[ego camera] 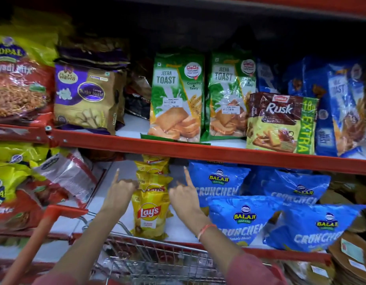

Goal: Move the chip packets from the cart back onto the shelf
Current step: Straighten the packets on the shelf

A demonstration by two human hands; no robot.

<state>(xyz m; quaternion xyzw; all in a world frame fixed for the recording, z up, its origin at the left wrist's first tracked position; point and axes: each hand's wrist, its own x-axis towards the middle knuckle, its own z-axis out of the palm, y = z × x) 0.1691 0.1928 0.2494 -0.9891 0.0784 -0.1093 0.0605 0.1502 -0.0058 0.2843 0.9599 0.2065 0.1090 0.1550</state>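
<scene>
A row of yellow Lay's chip packets stands on the white lower shelf, one behind another. My left hand presses against the row's left side. My right hand presses against its right side. On both hands the fingers are curled and the index finger points up. The packets are held between the two hands. The wire cart with its red handle sits just below my forearms; its inside is mostly hidden.
Blue Balaji Crunchem bags fill the shelf right of the Lay's. Gopal snack bags lie at the left. The red shelf edge runs above, with Jeera Toast and Rusk packs on it.
</scene>
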